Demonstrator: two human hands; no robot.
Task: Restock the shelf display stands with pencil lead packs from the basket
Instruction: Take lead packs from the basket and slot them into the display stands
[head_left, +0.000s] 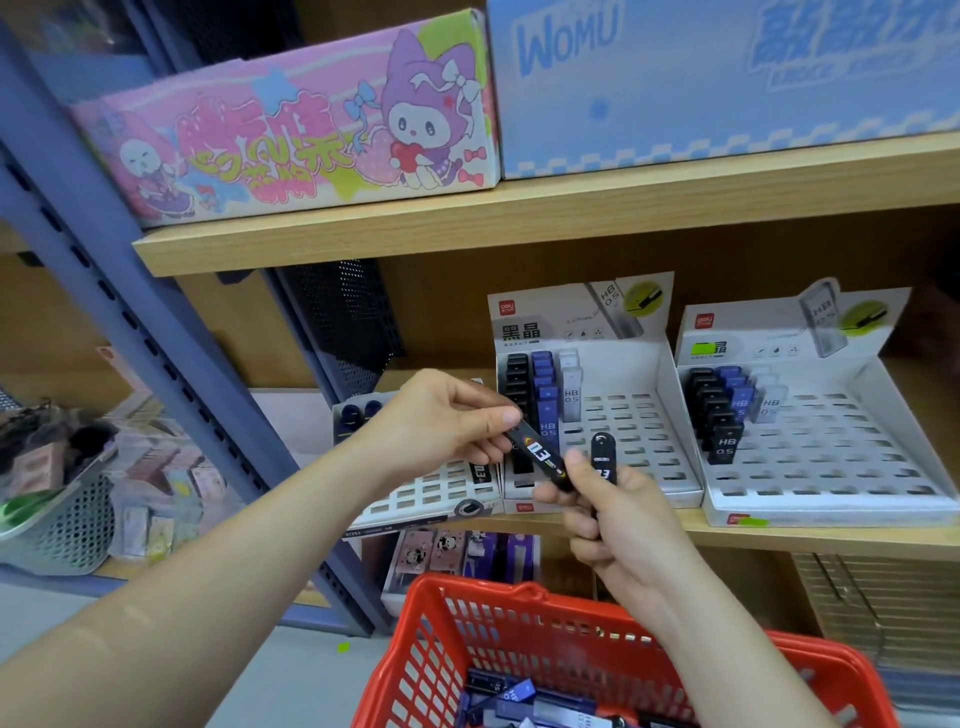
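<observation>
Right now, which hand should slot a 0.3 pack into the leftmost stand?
Left: the left hand pinches a 0.3 pack just over the leftmost stand; the right hand holds a second pack farther right.

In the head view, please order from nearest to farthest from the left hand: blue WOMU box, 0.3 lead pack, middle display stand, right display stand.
1. 0.3 lead pack: gripped by the left hand.
2. middle display stand: just behind it.
3. right display stand: farther right, same shelf.
4. blue WOMU box: upper shelf, right.
</observation>
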